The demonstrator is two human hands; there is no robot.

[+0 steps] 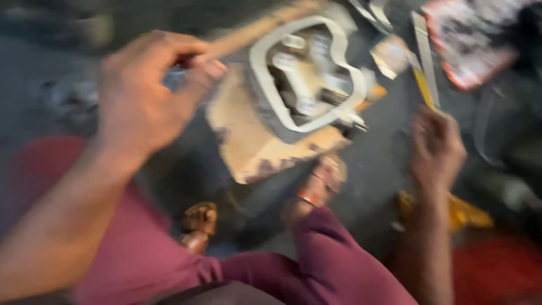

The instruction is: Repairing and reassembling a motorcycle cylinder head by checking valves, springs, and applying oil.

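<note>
Left forearm: nearest the camera, it rises from the lower left corner over a maroon trouser leg (141, 248).
Left hand (141, 93): curled shut around a long wooden handle (254, 31); thumb and fingers close on its lower end near the knuckles.
Handle position: it runs up and to the right from the left hand's grip, slanting over the top edge of the metal engine part (305, 73); whether it touches the part cannot be told through the blur.
Engine part position: it lies just to the right of the left hand, between the two hands, on a tan board (254, 147) on the dark floor.
Engine part look: a grey metal casting with a pale, rounded rim like a gasket face around an open hollow; inside sit light-coloured small pieces, blurred beyond telling.
Board look: flat, tan, with ragged darker patches at its lower edge.
Right hand (435, 147): well apart from the engine part, low at the right; fingers bent about the bottom end of a thin yellow and grey strip (424, 68), though how firmly it pinches cannot be told.
Strip look: narrow and straight, it stands up from the right hand toward the top edge.
Feet: a sandalled foot (322, 183) rests at the board's lower edge; another sandalled foot (199, 223) sits lower left.
Right side: a yellow object (466, 212) lies beside the right forearm, and a red and white package (471, 39) lies at the upper right.
</note>
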